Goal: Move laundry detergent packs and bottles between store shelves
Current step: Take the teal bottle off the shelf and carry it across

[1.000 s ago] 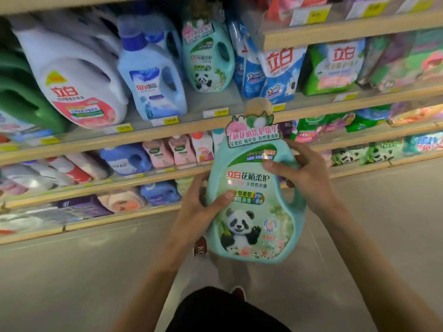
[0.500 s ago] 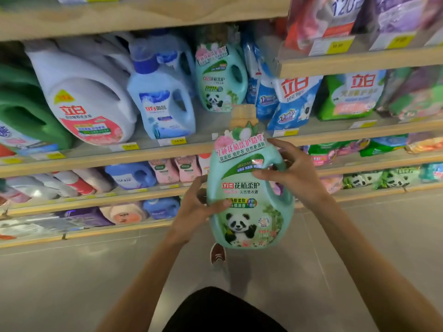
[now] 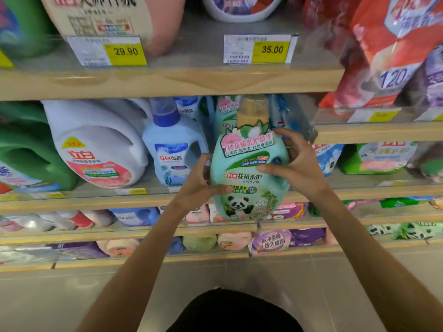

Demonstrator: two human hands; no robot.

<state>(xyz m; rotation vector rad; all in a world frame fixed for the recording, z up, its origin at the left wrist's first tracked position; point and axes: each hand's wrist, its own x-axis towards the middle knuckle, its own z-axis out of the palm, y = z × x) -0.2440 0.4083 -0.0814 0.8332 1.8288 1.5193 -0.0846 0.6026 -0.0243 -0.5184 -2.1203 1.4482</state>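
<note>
Head view: a teal detergent bottle (image 3: 249,173) with a panda on its label is held up in front of the store shelves by both hands. It stands upright, its long axis running top to bottom, the tan cap (image 3: 253,111) pointing up and the printed label facing the camera. The cap comes just under the wooden edge of the upper shelf (image 3: 167,82). The base hangs below the front edge of the middle shelf (image 3: 96,202), so the bottle is in the air rather than resting on a board. The left hand (image 3: 199,185) grips the lower left side, thumb laid across the front beside the panda and fingers curled round the flank. The right hand (image 3: 297,164) grips the upper right side by the handle, thumb pressed on the label and fingers bent over the shoulder. Behind the bottle on the middle shelf stands a second teal bottle (image 3: 225,116), mostly hidden. To its left stand a light blue bottle (image 3: 172,149), a large white jug (image 3: 96,144) and a green jug (image 3: 24,152). Price tags reading 29.90 (image 3: 125,52) and 35.00 (image 3: 272,49) sit on the upper shelf, with a red bag (image 3: 383,56) at the right. Lower shelves hold smaller packs, too blurred to tell apart.
</note>
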